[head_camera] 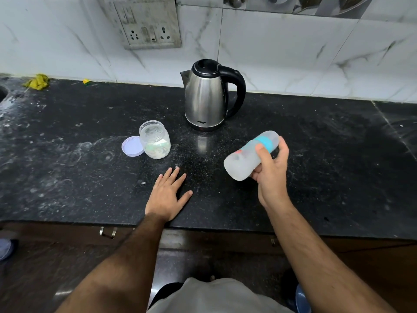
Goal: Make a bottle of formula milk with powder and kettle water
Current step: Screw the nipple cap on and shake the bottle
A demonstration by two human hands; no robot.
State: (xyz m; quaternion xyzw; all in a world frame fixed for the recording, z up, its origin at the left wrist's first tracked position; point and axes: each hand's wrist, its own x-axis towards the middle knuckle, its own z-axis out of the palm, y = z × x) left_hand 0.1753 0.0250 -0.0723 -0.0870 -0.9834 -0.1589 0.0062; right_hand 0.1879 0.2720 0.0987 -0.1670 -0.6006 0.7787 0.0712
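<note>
My right hand (270,168) grips a baby bottle (246,159) with a teal collar and holds it tilted almost on its side above the counter, base toward me; the bottle looks blurred and milky white. My left hand (168,195) lies flat on the black counter (67,177), fingers spread, holding nothing. A clear powder jar (154,139) stands open left of centre with white powder at its bottom. Its lilac lid (132,146) lies beside it on the left. A steel kettle (208,96) with a black handle stands behind, lid closed.
White powder is scattered on the counter near my left fingertips. A yellow cloth (37,82) lies at the back left, by a sink edge (2,93). A socket panel (146,23) sits on the tiled wall. Drawer handles (108,232) show under the counter edge.
</note>
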